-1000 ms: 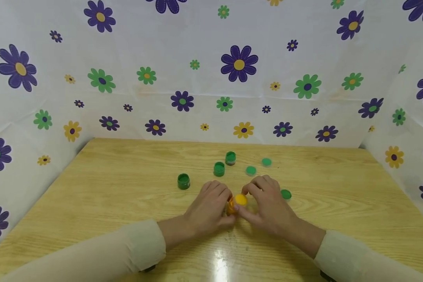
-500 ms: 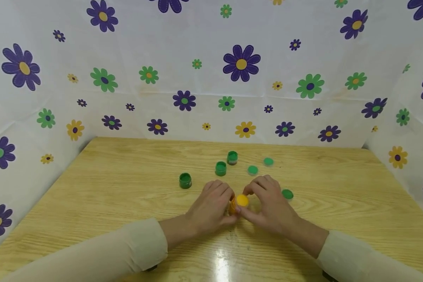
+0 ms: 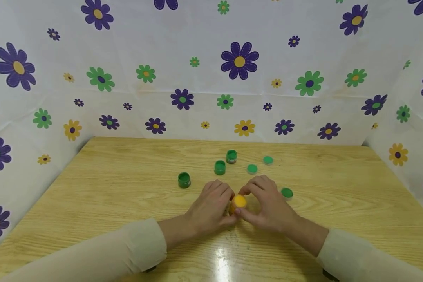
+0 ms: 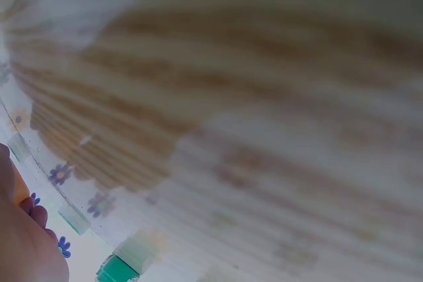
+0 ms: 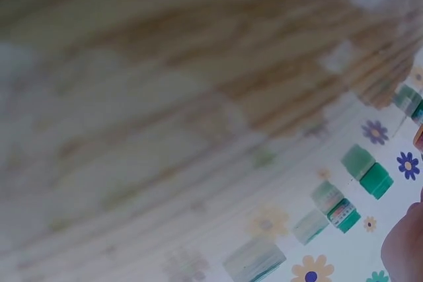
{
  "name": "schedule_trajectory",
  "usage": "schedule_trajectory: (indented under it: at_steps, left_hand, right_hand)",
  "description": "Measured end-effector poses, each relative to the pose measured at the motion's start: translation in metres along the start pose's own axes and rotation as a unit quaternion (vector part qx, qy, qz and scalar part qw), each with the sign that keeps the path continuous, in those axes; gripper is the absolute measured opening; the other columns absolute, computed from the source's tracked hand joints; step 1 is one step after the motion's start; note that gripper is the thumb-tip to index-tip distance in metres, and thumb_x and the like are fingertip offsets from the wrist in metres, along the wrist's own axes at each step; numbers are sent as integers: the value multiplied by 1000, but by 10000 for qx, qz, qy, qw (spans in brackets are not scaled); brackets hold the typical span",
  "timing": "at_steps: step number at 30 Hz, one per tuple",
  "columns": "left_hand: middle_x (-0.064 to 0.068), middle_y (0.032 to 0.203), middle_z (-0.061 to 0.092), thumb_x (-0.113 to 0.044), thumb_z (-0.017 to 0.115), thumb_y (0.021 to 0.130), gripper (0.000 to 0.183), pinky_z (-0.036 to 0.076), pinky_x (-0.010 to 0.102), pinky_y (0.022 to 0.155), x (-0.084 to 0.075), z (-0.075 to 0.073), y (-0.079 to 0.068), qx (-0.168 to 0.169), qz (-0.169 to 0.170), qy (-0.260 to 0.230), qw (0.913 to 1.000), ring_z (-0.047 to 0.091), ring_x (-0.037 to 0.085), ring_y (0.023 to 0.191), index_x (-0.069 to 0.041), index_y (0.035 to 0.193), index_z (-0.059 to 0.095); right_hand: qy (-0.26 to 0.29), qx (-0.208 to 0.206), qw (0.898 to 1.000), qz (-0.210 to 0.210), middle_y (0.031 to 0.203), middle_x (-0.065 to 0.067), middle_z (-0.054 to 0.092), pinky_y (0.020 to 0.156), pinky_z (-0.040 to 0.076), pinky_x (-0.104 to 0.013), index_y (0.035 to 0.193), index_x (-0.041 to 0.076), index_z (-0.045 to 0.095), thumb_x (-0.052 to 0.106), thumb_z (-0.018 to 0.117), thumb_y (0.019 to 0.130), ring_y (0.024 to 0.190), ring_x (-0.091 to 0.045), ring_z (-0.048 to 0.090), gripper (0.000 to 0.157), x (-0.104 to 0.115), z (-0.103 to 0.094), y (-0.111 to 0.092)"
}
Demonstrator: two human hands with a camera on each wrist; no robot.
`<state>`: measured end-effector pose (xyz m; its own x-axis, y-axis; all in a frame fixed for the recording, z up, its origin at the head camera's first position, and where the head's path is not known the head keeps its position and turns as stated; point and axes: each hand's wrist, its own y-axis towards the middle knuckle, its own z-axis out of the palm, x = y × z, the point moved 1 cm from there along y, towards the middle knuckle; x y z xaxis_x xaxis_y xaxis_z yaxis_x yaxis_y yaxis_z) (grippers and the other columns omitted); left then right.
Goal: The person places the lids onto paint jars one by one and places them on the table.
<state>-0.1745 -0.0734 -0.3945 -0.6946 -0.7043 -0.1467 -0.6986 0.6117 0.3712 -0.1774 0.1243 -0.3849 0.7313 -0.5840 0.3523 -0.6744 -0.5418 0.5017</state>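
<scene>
Near the table's middle my left hand [image 3: 211, 205] grips a small jar of yellow paint [image 3: 233, 210], mostly covered by fingers. A round yellow lid [image 3: 239, 201] lies over the jar's top, pinched between the thumb and fingers of my right hand [image 3: 268, 205]. Whether the lid is seated or loose, I cannot tell. In the left wrist view only part of the left hand [image 4: 30, 246] shows, with an orange-yellow patch beside it. The right wrist view catches just an edge of the right hand [image 5: 404, 246].
Three uncovered green paint jars stand beyond my hands: one at left [image 3: 184, 180], one in the middle [image 3: 220, 167] and one farther back [image 3: 231, 156]. Three green lids lie to their right: a near lid [image 3: 287, 192], a middle lid [image 3: 252, 169] and a far lid [image 3: 268, 160]. Flowered cloth encloses the table [image 3: 127, 164].
The yellow lid has shifted slightly left, from beside the jar's rim to over its top. Both hands keep their hold with little movement. The head view has shifted a little.
</scene>
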Motion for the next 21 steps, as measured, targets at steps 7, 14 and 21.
schedule_trajectory:
  at_steps: [7,14,21]
  left_hand:
    - [-3,96,60,-40,72,85,33,42,36,97,0,2,0,-2,151,-61,9999,52,15,95,-12,99,64]
    - [-3,97,60,-39,74,84,33,42,37,98,0,1,0,-47,121,-121,9998,52,16,97,-12,99,63]
    - [-3,98,60,-40,74,84,34,43,38,99,0,2,0,-8,121,-43,9999,52,16,98,-12,99,63]
  right_hand:
    - [41,234,9996,152,104,6,58,91,43,-42,101,17,67,35,78,82,101,-13,48,29,3,1,-1]
    - [-106,170,9997,147,101,7,57,91,42,-41,99,18,65,37,78,82,100,-13,47,28,3,1,-1]
    - [-179,1,9998,93,95,7,58,88,42,-38,93,18,64,41,80,80,94,-12,49,31,1,2,0]
